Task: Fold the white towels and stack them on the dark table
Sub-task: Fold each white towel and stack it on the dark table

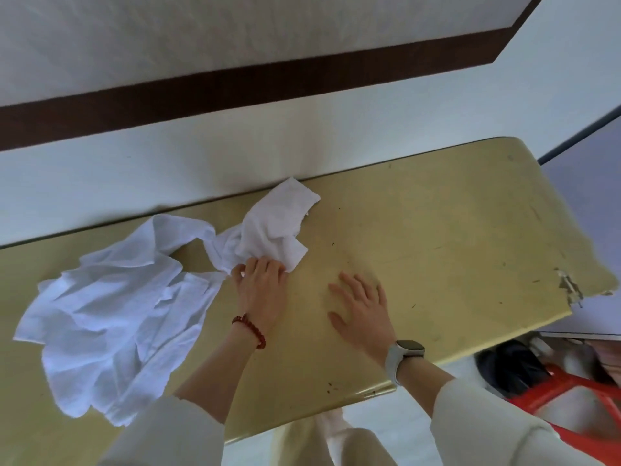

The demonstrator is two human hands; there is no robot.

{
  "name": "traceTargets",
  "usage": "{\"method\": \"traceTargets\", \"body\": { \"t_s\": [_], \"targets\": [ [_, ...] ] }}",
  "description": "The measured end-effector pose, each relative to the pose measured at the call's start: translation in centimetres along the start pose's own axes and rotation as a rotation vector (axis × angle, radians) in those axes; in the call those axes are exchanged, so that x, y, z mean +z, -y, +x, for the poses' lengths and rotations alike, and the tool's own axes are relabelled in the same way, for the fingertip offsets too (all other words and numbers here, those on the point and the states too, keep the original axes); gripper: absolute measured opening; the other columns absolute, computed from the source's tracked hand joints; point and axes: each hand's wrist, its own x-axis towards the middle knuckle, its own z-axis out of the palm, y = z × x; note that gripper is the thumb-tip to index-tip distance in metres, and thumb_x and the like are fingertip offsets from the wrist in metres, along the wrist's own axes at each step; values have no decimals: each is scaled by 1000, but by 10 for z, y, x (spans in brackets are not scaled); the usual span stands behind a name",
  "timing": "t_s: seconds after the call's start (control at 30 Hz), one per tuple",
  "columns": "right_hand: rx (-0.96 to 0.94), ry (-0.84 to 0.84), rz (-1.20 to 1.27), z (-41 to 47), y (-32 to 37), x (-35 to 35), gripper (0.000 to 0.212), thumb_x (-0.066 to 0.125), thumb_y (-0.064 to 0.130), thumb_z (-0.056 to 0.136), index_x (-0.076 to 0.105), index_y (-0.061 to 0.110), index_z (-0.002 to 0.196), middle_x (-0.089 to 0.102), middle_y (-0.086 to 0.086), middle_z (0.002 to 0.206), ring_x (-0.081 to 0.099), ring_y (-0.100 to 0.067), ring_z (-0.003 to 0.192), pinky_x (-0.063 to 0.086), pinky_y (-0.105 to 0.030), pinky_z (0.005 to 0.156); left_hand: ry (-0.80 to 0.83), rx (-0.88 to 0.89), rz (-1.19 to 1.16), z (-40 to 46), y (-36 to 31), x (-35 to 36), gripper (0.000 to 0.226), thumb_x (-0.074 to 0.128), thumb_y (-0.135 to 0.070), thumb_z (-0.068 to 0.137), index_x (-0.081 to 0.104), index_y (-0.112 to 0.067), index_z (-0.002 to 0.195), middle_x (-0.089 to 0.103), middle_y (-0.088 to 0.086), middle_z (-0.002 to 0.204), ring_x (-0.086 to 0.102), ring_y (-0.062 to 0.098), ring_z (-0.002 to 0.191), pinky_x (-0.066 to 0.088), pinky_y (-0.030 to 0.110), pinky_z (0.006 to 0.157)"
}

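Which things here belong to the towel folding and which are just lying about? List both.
For the job:
- small towel, gripped by the left hand
- big crumpled towel
- right hand, flat on the table

Lying about:
- red stool
- dark bag on the floor

Bright, even, diffuse lighting; shadows faint. Wide-angle distortion bends straight lines toward the frame edges. Lower right corner shows motion blur.

The one camera sits on my head, looking steeply down, close over the table before me.
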Motion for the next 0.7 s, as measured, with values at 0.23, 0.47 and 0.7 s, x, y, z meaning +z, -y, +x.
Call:
{"method": "traceTargets", "body": {
  "t_s": [0.23, 0.47, 0.7],
  "targets": [
    [-349, -176, 182, 23, 27, -55, 39, 56, 19, 85, 48, 22, 123, 40, -14, 141, 41, -34, 127, 40, -42, 94, 61, 56, -421, -32, -24, -40, 22, 40, -21, 96, 57, -8, 97, 59, -1, 89, 58, 19, 75, 48, 34, 65],
    [-440, -120, 408, 40, 35, -131, 20, 46, 11, 92, 64, 7, 98, 65, -4, 88, 56, -20, 77, 38, -17, 63, -144, -11, -315, -28, -41, -101, 36, 58, -47, 84, 63, -14, 99, 64, -4, 72, 54, 11, 60, 37, 23, 56],
    [-700, -266, 351, 47, 27, -198, 37, 40, 29, 87, 67, 12, 104, 64, -8, 98, 50, -25, 98, 38, -29, 78, -543, -222, 11, -67, -83, -135, 39, 48, -46, 80, 67, -12, 77, 65, -3, 61, 59, 14, 51, 39, 19, 44]
  ]
}}
